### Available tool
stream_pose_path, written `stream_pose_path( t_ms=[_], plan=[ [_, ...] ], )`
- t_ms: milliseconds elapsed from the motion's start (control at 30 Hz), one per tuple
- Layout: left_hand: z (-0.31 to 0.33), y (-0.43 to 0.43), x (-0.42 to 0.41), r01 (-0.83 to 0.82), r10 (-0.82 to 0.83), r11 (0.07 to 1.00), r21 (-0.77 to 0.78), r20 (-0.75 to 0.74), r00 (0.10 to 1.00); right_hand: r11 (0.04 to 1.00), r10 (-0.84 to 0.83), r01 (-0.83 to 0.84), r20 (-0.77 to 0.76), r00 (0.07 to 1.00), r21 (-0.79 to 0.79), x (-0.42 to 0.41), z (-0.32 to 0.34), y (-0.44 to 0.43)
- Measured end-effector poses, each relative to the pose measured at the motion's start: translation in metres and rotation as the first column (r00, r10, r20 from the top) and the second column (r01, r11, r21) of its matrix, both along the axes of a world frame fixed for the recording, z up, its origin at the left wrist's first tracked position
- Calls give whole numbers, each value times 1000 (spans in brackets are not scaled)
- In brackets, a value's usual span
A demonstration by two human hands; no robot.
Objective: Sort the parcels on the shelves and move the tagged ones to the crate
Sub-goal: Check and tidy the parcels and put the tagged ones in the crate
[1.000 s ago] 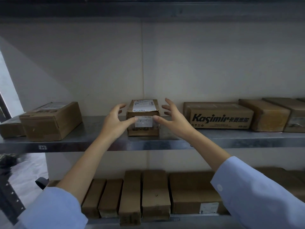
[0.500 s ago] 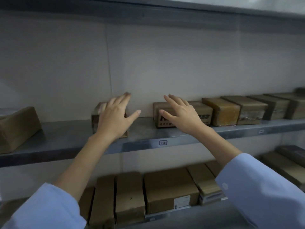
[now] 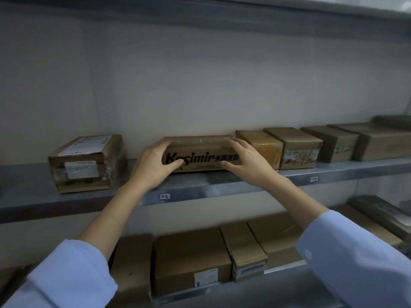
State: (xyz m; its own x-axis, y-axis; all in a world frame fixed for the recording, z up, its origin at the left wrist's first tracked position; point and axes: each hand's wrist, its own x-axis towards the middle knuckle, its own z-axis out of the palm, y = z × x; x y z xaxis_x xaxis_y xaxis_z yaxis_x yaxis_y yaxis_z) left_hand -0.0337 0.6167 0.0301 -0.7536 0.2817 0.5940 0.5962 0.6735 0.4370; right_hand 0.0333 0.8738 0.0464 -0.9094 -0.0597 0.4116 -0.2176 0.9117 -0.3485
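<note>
A long brown parcel printed "Kasimir" [image 3: 203, 161] lies on the middle metal shelf [image 3: 200, 190] against the back wall. My left hand [image 3: 153, 167] grips its left end, fingers over the top corner and thumb on the front face. My right hand [image 3: 248, 162] grips its right end the same way. To the left stands a smaller parcel with white labels [image 3: 85, 164] on its top and front, with neither hand on it. No crate is in view.
Right of the Kasimir parcel, a taped yellowish box [image 3: 265, 148], a box with handwriting [image 3: 299, 150] and further brown boxes [image 3: 380, 142] line the shelf. The lower shelf holds several cartons [image 3: 191, 256], some labelled. Another shelf runs overhead.
Both hands left the small labelled parcel and moved right onto the Kasimir parcel, now gripping its two ends. My view shifted right along the shelf.
</note>
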Motion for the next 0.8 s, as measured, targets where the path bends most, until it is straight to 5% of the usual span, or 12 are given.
stream_pose_path(
  t_ms=[567, 800],
  plan=[
    [-16, -35, 12, -118, 116, 993, -15, -88, 989, 974, 168, -186, -141, 976, -126, -23, -6, -9],
    [-12, -41, 10, -217, 210, 970, 112, 64, 975, 930, 134, -95, 86, 987, -354, -41, -7, -9]
  ],
)
